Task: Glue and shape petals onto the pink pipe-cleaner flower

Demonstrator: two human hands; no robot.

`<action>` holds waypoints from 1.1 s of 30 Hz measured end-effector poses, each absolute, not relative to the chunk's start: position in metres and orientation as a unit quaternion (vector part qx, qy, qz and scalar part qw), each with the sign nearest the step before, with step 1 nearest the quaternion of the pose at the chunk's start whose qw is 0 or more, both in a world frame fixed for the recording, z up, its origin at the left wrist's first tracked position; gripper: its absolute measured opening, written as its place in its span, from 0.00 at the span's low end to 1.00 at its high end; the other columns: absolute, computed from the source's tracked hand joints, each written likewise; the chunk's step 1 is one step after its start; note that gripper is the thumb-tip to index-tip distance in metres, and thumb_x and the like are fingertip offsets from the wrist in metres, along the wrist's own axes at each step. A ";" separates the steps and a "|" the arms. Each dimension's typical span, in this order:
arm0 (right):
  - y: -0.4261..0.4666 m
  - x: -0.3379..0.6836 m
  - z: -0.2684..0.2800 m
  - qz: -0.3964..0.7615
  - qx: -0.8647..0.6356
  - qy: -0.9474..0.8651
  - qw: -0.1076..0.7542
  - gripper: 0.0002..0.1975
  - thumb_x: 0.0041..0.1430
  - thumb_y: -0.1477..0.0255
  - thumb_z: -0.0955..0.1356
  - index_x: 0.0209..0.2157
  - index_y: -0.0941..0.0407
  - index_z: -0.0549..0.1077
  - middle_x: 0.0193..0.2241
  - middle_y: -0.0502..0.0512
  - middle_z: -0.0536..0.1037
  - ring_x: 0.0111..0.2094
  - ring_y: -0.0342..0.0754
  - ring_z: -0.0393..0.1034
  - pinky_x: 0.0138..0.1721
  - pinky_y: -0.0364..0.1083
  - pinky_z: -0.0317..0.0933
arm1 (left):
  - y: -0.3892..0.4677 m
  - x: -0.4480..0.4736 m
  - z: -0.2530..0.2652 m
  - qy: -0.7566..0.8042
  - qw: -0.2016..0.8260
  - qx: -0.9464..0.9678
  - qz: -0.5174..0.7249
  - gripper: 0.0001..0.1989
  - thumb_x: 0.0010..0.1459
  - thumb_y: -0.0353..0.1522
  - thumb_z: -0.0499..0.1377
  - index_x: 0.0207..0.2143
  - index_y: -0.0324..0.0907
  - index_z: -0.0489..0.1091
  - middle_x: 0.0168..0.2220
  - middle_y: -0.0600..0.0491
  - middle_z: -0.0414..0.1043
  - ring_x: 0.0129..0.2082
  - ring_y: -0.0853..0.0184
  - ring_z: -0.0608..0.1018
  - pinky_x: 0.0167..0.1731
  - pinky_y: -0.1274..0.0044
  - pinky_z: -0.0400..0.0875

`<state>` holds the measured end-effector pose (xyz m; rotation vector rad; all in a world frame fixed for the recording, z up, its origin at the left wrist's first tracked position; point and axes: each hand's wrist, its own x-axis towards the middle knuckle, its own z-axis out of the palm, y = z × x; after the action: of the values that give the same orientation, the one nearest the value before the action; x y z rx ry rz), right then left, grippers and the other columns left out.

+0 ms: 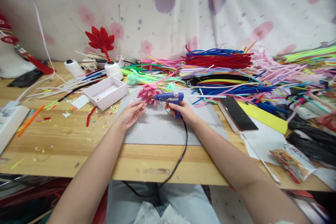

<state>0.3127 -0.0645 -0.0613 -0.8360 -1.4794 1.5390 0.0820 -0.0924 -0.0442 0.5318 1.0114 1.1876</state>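
My right hand (pixel 181 110) is wrapped around the handle of a blue glue gun (pixel 169 97), whose nozzle points left. A clear glue stick (pixel 210 96) sticks out of its back end, and a black cord hangs down from the grip. My left hand (pixel 133 112) has thumb and fingers pinched together just left of the nozzle; whatever small thing they hold is too tiny to make out. Behind the nozzle lies a pink pipe-cleaner flower (pixel 147 92), partly covered by the gun. Small white beads (pixel 133 98) are scattered beside my left fingers on the grey cutting mat (pixel 157 131).
A white box (pixel 105 92) with small beads stands left of the mat. Bundles of coloured pipe cleaners (pixel 217 59) fill the back and right. A red flower (pixel 101 40) stands upright in a white spool (pixel 113 71). A phone (pixel 237 113) lies at the right, a power strip (pixel 13 126) far left.
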 end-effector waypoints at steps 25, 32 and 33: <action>-0.070 0.299 -0.053 0.513 -0.445 -0.635 0.369 0.22 0.44 0.51 0.67 0.23 0.57 0.68 0.14 0.45 0.62 0.16 0.38 0.54 0.19 0.42 0.51 | -0.088 0.081 -0.047 0.442 0.688 0.238 0.523 0.02 0.52 0.23 0.58 0.30 0.32 0.71 0.23 0.54 0.69 0.20 0.79 0.72 0.22 0.87 0.72; -0.067 0.296 -0.057 0.472 -0.470 -0.655 0.355 0.22 0.45 0.51 0.66 0.21 0.57 0.67 0.12 0.45 0.62 0.15 0.38 0.55 0.19 0.41 0.52 | -0.089 0.082 -0.043 0.446 0.695 0.229 0.516 0.03 0.53 0.23 0.57 0.28 0.32 0.70 0.23 0.55 0.69 0.19 0.79 0.72 0.19 0.89 0.70; -0.067 0.296 -0.057 0.471 -0.470 -0.657 0.354 0.21 0.45 0.51 0.66 0.21 0.57 0.67 0.13 0.45 0.62 0.15 0.38 0.55 0.19 0.41 0.52 | -0.090 0.083 -0.043 0.447 0.695 0.230 0.515 0.03 0.53 0.23 0.57 0.28 0.32 0.70 0.22 0.55 0.69 0.19 0.79 0.72 0.19 0.89 0.71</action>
<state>0.2964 -0.0667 -0.0570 -1.2159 -1.6982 1.2175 0.0825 -0.0898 -0.0429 0.5139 0.9969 1.1489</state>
